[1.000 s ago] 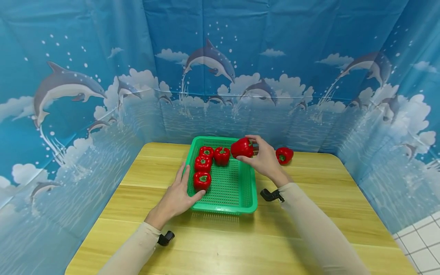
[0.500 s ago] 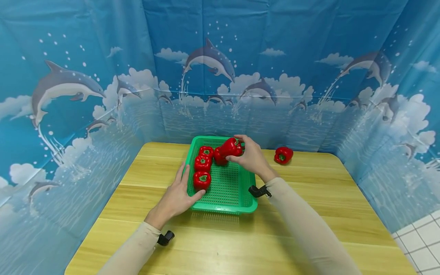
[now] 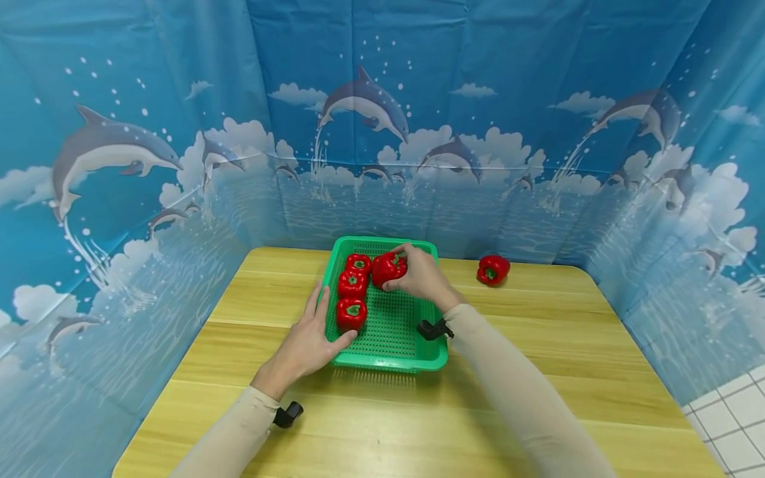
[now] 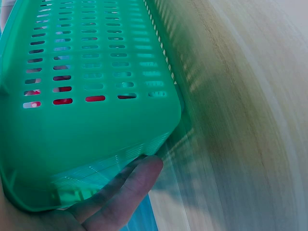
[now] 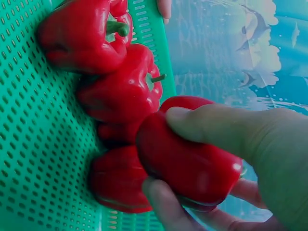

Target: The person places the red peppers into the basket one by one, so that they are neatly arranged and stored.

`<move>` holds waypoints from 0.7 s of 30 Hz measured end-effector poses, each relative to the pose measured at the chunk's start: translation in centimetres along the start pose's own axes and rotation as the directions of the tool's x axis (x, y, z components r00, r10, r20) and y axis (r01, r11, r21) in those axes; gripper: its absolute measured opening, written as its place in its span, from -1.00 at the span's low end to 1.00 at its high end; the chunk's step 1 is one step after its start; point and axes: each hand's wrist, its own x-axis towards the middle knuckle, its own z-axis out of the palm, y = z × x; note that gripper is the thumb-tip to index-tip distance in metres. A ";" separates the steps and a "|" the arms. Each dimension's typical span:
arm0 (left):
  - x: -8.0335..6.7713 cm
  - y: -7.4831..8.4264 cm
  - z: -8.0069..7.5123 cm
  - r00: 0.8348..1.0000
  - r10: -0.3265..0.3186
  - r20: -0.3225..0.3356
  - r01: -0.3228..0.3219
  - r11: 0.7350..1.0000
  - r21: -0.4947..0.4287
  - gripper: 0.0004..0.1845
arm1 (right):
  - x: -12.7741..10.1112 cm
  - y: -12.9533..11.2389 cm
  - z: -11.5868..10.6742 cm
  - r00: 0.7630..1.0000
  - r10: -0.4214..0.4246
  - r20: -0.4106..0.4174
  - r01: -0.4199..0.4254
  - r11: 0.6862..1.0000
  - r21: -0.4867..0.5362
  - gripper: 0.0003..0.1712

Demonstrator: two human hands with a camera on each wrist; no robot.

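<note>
My right hand [image 3: 423,273] grips a red bell pepper [image 3: 388,268] between thumb and fingers, inside the back part of a green plastic basket [image 3: 439,358]. In the right wrist view, the held pepper [image 5: 187,154] lies over another red pepper [image 5: 118,178], which the head view mostly hides. Three more peppers [image 3: 352,313] stand in a row along the basket's left wall, stems up. At the near left corner my left hand [image 3: 305,345] holds the basket, thumb over the rim. Its fingers [image 4: 139,180] lie against the outer wall in the left wrist view.
One red bell pepper [image 3: 493,270] lies on the wooden table [image 3: 538,332] to the right of the basket. A blue curtain [image 3: 358,212] printed with dolphins surrounds the table's back and sides. White tiles [image 3: 732,425] show at the lower right.
My right hand has carried its pepper left and down into the basket, over the pepper at the back. The left hand has stayed at the basket's corner.
</note>
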 end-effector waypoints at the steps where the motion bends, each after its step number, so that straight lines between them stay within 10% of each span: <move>1: 0.0 0.0 0.0 1.000 0.000 0.001 0.000 1.000 0.001 0.29 | 0.1 0.0 0.1 1.000 0.005 0.009 -0.005 1.000 -0.005 -0.02; 21: 0.0 -0.1 0.1 1.000 0.004 0.000 -0.004 1.000 0.015 0.29 | 1.8 1.6 2.5 0.991 0.063 0.121 -0.052 0.994 -0.096 -0.03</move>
